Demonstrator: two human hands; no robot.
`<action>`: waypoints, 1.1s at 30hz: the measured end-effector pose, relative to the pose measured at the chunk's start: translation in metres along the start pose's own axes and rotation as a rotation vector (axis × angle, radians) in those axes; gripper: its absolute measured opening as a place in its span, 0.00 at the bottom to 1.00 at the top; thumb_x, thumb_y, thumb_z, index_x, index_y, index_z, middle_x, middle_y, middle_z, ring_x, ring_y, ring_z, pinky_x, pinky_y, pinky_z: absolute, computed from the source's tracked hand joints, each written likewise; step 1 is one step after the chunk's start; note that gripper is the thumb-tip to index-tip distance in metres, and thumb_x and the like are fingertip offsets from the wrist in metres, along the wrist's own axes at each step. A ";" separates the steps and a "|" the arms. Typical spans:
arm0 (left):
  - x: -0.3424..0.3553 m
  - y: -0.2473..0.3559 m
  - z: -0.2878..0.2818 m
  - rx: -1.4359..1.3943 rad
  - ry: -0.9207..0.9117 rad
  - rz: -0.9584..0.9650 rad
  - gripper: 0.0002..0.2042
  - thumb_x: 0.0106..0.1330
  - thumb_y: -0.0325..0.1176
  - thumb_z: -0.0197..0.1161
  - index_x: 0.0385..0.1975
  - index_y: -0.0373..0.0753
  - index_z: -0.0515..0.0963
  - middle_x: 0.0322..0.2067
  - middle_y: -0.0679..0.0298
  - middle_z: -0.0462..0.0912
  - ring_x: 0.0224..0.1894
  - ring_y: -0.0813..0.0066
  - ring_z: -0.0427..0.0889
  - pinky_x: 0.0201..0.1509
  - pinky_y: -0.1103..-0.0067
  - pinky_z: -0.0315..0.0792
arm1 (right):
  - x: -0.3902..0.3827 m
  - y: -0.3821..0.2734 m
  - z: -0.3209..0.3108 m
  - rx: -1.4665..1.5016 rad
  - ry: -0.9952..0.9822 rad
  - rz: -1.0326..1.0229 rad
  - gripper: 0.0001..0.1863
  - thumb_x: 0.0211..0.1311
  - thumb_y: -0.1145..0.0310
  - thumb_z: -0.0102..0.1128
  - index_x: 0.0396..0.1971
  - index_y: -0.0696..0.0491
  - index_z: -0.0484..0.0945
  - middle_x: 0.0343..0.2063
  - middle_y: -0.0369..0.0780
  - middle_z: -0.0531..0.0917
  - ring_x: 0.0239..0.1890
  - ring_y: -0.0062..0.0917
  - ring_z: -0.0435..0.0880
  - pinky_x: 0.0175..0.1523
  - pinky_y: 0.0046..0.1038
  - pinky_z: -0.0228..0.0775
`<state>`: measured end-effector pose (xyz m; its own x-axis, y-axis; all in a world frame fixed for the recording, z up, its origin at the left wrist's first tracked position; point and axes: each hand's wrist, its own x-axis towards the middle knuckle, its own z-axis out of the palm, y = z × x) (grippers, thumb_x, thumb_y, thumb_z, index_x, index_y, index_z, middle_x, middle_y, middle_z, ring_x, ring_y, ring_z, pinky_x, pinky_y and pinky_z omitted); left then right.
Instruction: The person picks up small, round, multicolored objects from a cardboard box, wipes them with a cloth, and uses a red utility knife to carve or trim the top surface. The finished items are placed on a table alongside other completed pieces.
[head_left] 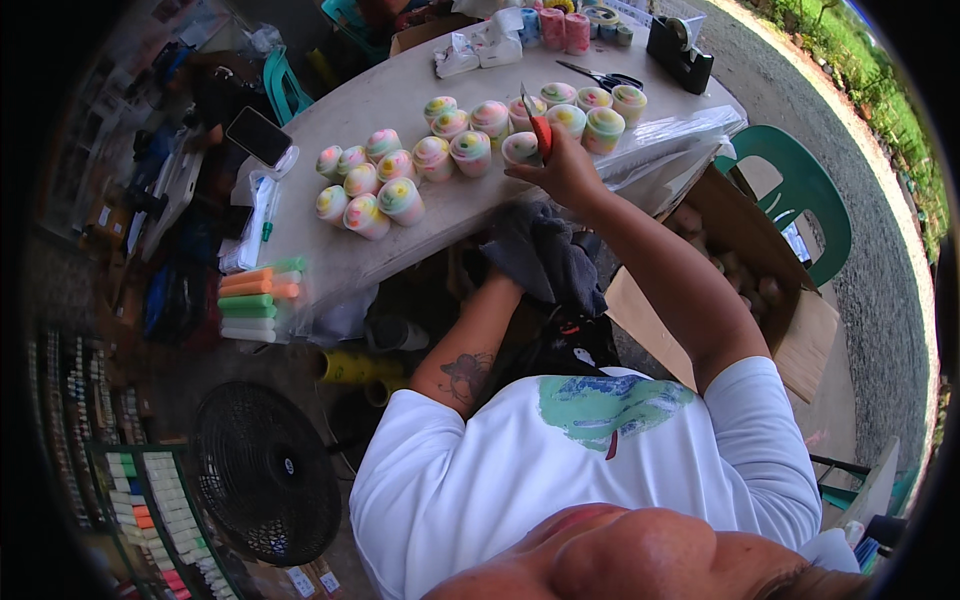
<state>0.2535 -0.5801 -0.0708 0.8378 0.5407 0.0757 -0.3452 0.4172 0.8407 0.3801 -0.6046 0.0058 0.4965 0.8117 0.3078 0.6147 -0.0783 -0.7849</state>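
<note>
My right hand (568,172) reaches over the near edge of the table, closed on a red-handled knife (542,132) with its blade pointing up and away. Right by its fingers stands a small cup (519,150) with a pale swirled top; whether they touch it I cannot tell. Around it stand several similar white cups (470,153) with pink, yellow and green swirls. A dark grey cloth (545,255) hangs below the table edge and covers my left hand, so only its forearm (470,360) shows and its fingers are hidden.
Black-handled scissors (605,78), a tape dispenser (680,55) and pink rolls (565,32) lie at the far side. At the left are a phone (258,136) and coloured foam-like sticks (250,300). An open cardboard box (815,340), a green chair (835,210) and a black fan (265,472) stand around.
</note>
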 end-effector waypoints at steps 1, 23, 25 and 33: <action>-0.001 -0.004 0.001 -0.005 -0.021 -0.029 0.17 0.70 0.35 0.53 0.56 0.40 0.70 0.51 0.63 0.76 0.53 0.74 0.75 0.58 0.77 0.70 | 0.009 0.005 0.001 -0.067 -0.033 0.016 0.36 0.46 0.58 0.78 0.51 0.58 0.69 0.45 0.50 0.80 0.48 0.39 0.81 0.52 0.34 0.71; 0.074 -0.061 0.131 0.643 -0.598 0.214 0.18 0.69 0.38 0.56 0.56 0.40 0.70 0.50 0.62 0.77 0.52 0.73 0.76 0.58 0.76 0.71 | -0.234 0.243 -0.260 -0.455 0.063 0.752 0.21 0.47 0.60 0.72 0.38 0.57 0.79 0.30 0.49 0.82 0.35 0.39 0.81 0.44 0.38 0.72; 0.076 -0.074 0.133 0.995 -0.669 0.289 0.18 0.69 0.38 0.56 0.56 0.40 0.70 0.49 0.62 0.77 0.52 0.73 0.76 0.58 0.76 0.71 | -0.219 0.252 -0.244 -0.590 -0.063 0.682 0.27 0.42 0.59 0.74 0.44 0.53 0.79 0.35 0.47 0.84 0.40 0.40 0.83 0.46 0.39 0.74; 0.066 -0.076 0.131 1.411 -0.760 0.323 0.18 0.69 0.40 0.57 0.55 0.40 0.70 0.49 0.62 0.77 0.52 0.73 0.76 0.58 0.75 0.72 | -0.194 0.350 -0.188 -0.787 -0.268 0.323 0.40 0.37 0.55 0.76 0.57 0.44 0.73 0.47 0.42 0.82 0.49 0.36 0.82 0.53 0.37 0.74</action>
<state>0.3904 -0.6722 -0.0597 0.9626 -0.1734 0.2080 -0.2571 -0.8262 0.5012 0.6146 -0.8980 -0.2274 0.6189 0.7815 -0.0783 0.7613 -0.6214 -0.1849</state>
